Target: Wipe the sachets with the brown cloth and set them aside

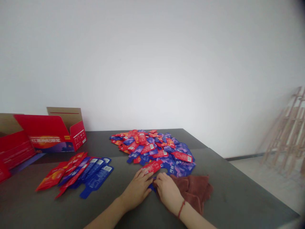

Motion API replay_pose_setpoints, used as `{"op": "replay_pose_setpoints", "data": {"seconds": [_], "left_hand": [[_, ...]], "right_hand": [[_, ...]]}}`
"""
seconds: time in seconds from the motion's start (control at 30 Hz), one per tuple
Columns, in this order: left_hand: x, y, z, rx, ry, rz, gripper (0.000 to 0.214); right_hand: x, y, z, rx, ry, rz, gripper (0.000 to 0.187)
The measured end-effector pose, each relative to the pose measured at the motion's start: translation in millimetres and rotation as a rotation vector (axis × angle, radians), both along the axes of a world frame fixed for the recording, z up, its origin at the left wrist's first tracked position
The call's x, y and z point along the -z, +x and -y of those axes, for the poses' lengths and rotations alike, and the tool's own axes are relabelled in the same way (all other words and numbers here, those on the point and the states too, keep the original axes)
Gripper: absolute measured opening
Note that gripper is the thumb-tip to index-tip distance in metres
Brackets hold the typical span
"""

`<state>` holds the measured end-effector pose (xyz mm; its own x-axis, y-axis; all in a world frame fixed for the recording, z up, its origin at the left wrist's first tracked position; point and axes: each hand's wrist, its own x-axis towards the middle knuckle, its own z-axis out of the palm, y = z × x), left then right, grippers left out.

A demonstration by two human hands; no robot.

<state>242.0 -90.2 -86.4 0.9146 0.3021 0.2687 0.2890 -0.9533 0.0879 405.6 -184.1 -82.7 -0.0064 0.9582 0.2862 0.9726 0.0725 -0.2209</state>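
A big loose heap of red and blue flat packets [154, 149] lies in the middle of the dark table [238, 197]. My left hand [138, 187] rests palm down at the heap's near edge, its fingers on a red packet [152, 166]. My right hand [168, 190], with a red string on the wrist, lies close beside it, fingers curled over a blue packet whose edge peeks out between the hands. A second, fanned-out row of red and blue packets [76, 173] lies to the left.
A brown-red cloth [195, 189] lies bunched just right of my right hand. Open red cardboard boxes [47, 133] stand at the table's far left. The table edge runs along the right, with wooden easels [288, 133] against the wall beyond.
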Motion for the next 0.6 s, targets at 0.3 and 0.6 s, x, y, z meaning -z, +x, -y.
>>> {"op": "replay_pose_setpoints", "data": {"seconds": [0.3,0.6], "left_hand": [[-7.1,-2.1,5.0,-0.012,-0.022,-0.013,0.046],[-5.1,2.7,13.3,-0.07,-0.023,0.012,0.051]], "right_hand": [[6.4,24.2,39.1,0.061,0.014,-0.075,0.017],[-9.6,16.9,-5.8,0.18,0.026,0.054,0.012]]}}
